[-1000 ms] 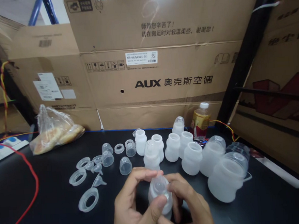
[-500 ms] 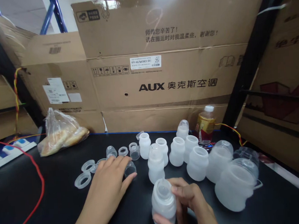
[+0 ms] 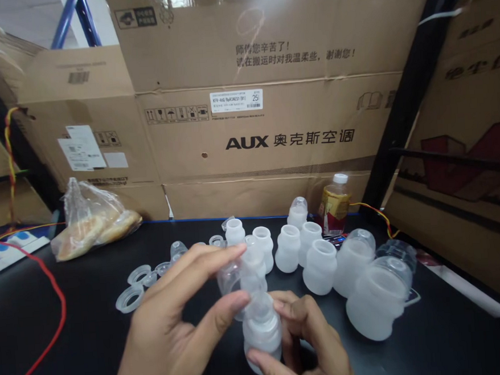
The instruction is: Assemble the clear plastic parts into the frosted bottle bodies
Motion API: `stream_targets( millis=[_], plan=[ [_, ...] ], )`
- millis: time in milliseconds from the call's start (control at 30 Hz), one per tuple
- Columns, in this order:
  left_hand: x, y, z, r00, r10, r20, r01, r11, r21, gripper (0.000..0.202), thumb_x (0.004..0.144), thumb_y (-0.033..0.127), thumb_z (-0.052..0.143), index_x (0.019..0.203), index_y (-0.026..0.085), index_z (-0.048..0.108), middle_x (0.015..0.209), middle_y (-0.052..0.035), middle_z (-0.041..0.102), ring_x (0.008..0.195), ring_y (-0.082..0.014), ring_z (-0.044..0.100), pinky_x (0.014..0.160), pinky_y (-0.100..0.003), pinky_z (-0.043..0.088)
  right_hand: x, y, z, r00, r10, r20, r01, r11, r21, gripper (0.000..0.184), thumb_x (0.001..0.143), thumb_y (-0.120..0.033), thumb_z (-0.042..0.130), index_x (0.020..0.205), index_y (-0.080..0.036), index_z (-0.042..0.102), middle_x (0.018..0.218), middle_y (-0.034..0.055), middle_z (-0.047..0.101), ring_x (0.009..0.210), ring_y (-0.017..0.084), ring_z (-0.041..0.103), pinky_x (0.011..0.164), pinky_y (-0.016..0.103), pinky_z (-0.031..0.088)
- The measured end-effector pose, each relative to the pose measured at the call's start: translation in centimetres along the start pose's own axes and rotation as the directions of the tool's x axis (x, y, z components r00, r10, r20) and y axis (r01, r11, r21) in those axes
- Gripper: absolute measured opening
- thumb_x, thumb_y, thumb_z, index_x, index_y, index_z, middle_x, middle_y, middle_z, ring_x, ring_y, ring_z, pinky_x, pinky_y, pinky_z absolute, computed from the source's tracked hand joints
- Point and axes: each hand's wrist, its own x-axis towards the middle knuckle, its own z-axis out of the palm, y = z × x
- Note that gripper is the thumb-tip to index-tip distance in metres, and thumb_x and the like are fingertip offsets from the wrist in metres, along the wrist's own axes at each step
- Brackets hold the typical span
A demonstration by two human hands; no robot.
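Note:
My right hand (image 3: 306, 343) is closed round a frosted baby bottle (image 3: 261, 329) with a ring and nipple on its neck. In my left hand (image 3: 186, 317) a clear dome-shaped bottle cap (image 3: 233, 280) is pinched between thumb and fingers, tilted, just up and left of the bottle's top. Behind them stands another frosted bottle (image 3: 255, 258), partly hidden by the cap and fingers. Translucent rings (image 3: 130, 299) lie on the black table left of my left hand, and a small clear cap (image 3: 178, 251) shows beyond it.
Several open frosted bottles (image 3: 287, 247) stand behind my hands. Larger capped bottles (image 3: 375, 298) are at the right. A drink bottle (image 3: 335, 204) and bagged bread (image 3: 92, 227) sit near the cardboard wall (image 3: 253, 170). A red cable (image 3: 53, 281) curves along the left.
My left hand has picked up the clear cap from the table and brought it right, close to the bottle. My right hand still holds the bottle. The whole view has shifted slightly.

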Motion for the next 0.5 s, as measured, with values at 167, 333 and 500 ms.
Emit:
stream_targets(
  millis=[167,333,500],
  plan=[
    [-1.4,-0.3,2.6,0.981,0.105,0.165,-0.09,0.992,-0.092,0.042,0.104,0.025,0.075,0.143,0.041,0.075,0.121,-0.0001,0.083,0.106,-0.0184,0.083,0.089,-0.021,0.067,0.8,-1.2,-0.5,0.992,0.102,0.072,-0.104,0.994,0.03,0.044,0.079,-0.03,0.094,0.105,-0.034,0.059,0.112,-0.0046,0.081,0.052,0.006,0.044,0.047,0.018,0.037],
    [-3.3,-1.3,4.4,0.99,0.104,0.099,-0.092,0.988,-0.121,0.061,0.097,0.028,0.083,0.154,0.041,0.065,0.128,-0.0025,0.074,0.106,-0.02,0.079,0.092,-0.024,0.066,1.1,-1.6,-0.2,0.986,0.16,0.058,-0.164,0.983,0.078,0.038,0.075,-0.023,0.079,0.1,-0.034,0.052,0.092,-0.011,0.075,0.051,0.005,0.044,0.048,0.016,0.03],
    [-3.8,-0.7,5.2,0.996,0.062,0.067,-0.056,0.994,-0.089,0.061,0.099,0.017,0.073,0.152,0.043,0.062,0.13,-0.0015,0.072,0.109,-0.0201,0.079,0.088,-0.024,0.066,1.1,-1.7,0.3,0.973,0.224,0.054,-0.228,0.971,0.077,0.035,0.077,-0.028,0.075,0.098,-0.031,0.049,0.077,-0.0096,0.068,0.049,0.005,0.046,0.047,0.018,0.025]
  ],
)
